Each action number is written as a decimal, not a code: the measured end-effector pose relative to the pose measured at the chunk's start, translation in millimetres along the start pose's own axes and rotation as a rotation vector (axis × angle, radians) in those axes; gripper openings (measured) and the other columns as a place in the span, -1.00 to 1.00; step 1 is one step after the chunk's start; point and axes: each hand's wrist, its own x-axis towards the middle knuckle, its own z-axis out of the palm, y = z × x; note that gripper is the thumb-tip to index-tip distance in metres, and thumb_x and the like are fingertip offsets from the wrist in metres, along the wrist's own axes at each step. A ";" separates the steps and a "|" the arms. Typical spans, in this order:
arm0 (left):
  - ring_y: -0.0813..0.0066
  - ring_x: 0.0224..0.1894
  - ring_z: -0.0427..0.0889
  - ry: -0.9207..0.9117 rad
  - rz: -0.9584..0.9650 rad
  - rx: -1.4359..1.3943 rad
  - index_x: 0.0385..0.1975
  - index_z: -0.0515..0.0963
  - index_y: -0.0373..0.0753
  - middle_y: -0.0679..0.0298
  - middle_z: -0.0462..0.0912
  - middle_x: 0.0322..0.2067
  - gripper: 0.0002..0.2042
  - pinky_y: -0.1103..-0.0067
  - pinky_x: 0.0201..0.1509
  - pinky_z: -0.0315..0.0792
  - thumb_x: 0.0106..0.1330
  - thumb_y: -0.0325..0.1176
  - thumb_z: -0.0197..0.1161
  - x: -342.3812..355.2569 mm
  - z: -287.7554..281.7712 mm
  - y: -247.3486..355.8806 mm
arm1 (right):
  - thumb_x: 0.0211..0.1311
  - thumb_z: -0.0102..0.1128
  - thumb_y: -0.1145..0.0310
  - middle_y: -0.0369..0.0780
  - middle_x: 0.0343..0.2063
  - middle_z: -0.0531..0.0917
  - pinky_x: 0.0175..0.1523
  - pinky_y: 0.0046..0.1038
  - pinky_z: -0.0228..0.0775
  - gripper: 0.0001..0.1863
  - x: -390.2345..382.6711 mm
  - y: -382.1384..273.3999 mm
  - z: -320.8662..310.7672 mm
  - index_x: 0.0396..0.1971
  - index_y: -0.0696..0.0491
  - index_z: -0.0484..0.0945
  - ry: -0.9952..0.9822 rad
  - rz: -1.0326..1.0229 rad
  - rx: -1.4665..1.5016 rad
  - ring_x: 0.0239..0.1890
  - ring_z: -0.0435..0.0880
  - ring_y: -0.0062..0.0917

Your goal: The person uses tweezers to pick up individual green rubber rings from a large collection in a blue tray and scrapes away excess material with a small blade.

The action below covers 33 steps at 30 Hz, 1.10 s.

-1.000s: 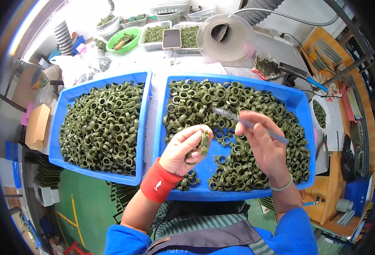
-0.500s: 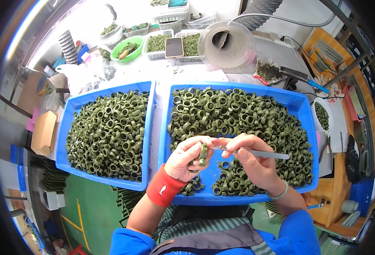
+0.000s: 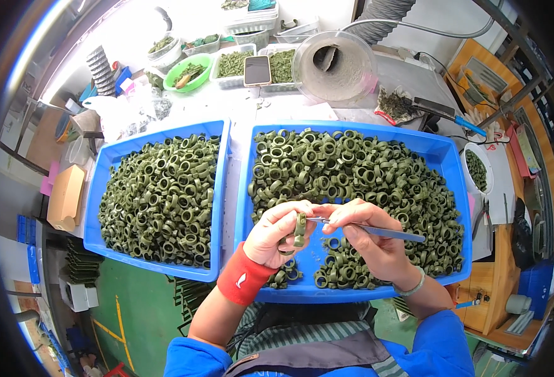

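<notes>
My left hand (image 3: 269, 237) pinches an olive-green ring (image 3: 299, 231) between thumb and fingers. Another green ring (image 3: 286, 246) shows lower against the palm. In my right hand (image 3: 377, 246) lies a slim metal scalpel (image 3: 393, 233), gripped like a pen. Its thin tip points left and meets the upper part of the held ring, or comes very close; the fingertips partly hide it. Both hands hover over the near middle of the right blue tray (image 3: 455, 182), which holds a great heap of similar green rings (image 3: 327, 154).
On the left stands a second blue tray (image 3: 218, 207), heaped with green rings. Behind are a green bowl (image 3: 203, 65), clear tubs of green parts (image 3: 235, 65), a phone (image 3: 257, 70) and a round clear-rimmed hood (image 3: 346, 75). A white bucket (image 3: 485, 164) and pliers (image 3: 483, 217) lie right.
The scalpel's handle end has dipped slightly and shifted left, and my right fingers have shifted a little with it. My left hand and the ring stay nearly still.
</notes>
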 end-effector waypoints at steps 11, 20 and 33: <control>0.80 -0.56 0.22 -0.055 -0.020 -0.080 0.03 0.51 -0.26 0.28 0.51 -0.27 -0.76 0.84 -0.56 0.11 0.48 -0.32 0.12 1.8 7.6 5.9 | 0.41 0.07 0.52 -0.07 -0.09 0.66 0.13 -0.43 0.45 -0.82 -4.9 1.8 -3.8 -0.10 0.25 0.56 0.116 0.063 0.009 0.03 0.63 -0.43; 0.77 -0.54 0.24 -0.097 0.029 -0.083 -0.06 0.53 -0.26 0.30 0.48 -0.16 -0.83 0.82 -0.56 0.10 0.46 -0.37 0.13 3.1 -0.8 -1.6 | 0.44 0.03 0.51 -0.11 -0.12 0.67 0.22 -0.34 0.42 -0.82 -5.5 5.3 -1.1 -0.10 0.22 0.57 0.084 0.108 0.203 0.17 0.56 -0.34; 0.75 -0.53 0.25 -0.075 0.027 -0.089 -0.10 0.53 -0.25 0.34 0.45 -0.09 -0.85 0.80 -0.56 0.11 0.47 -0.37 0.12 3.1 1.9 -2.1 | 0.43 0.02 0.54 -0.11 -0.09 0.63 0.22 -0.39 0.36 -0.83 -5.2 8.6 -0.7 -0.09 0.24 0.55 0.064 0.066 0.147 0.14 0.55 -0.42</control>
